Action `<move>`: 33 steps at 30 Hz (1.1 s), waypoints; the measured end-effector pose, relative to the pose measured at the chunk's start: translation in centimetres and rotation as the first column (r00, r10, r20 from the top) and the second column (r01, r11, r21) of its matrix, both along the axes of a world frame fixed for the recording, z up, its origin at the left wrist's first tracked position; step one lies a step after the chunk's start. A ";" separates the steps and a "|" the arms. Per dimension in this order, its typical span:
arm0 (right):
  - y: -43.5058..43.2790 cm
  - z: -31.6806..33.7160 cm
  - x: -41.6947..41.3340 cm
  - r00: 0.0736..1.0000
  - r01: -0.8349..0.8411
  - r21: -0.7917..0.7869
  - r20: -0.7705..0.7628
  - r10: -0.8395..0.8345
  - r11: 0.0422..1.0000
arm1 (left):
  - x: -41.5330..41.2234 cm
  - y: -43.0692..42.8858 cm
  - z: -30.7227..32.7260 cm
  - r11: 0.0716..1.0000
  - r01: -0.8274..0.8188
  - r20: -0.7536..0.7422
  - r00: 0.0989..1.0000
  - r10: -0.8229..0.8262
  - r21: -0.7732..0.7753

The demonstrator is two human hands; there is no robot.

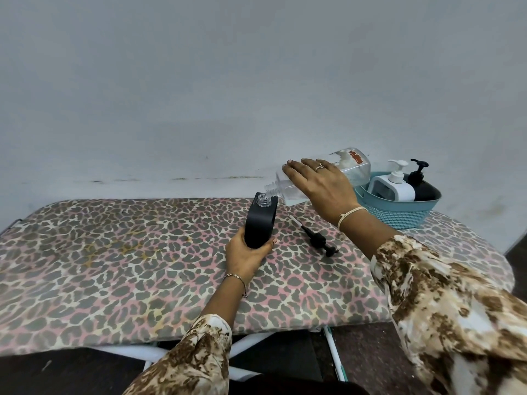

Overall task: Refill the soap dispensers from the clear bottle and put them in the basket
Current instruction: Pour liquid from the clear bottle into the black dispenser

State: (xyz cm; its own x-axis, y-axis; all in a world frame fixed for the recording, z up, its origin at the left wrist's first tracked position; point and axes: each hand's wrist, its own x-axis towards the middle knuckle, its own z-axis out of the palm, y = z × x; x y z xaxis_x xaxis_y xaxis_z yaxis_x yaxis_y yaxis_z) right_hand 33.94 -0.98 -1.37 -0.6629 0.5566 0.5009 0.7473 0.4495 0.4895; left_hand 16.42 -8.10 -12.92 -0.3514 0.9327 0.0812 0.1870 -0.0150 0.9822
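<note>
Now R hand (319, 186) tips clear bottle (288, 188) over dispenser (260, 223).

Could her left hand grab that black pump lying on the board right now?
Probably not yet: the pump lies uncovered close by, but the left hand is holding the black dispenser under the clear bottle.

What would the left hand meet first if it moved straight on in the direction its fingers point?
The left hand already grips the black dispenser. Past it, probably the clear bottle tilted over its opening, though depth is unclear.
</note>
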 end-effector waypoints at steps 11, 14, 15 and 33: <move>0.1 0.2 0.0 1.000 -0.017 0.014 0.026 0.016 1.000 | 0.0 0.0 0.1 1.000 -0.003 -0.006 1.000 0.003 -0.010; 0.2 0.4 0.1 0.999 -0.033 0.033 0.038 0.031 0.999 | 0.1 -0.2 0.3 1.000 -0.015 0.002 1.000 0.015 -0.016; 0.2 0.4 0.1 0.999 -0.036 0.038 0.042 0.034 0.999 | 0.1 -0.2 0.3 1.000 -0.016 0.010 1.000 0.016 -0.017; 0.4 0.8 0.2 0.994 -0.058 0.108 0.103 0.047 0.992 | -0.1 -0.1 0.0 1.000 -0.004 0.047 0.999 0.005 -0.023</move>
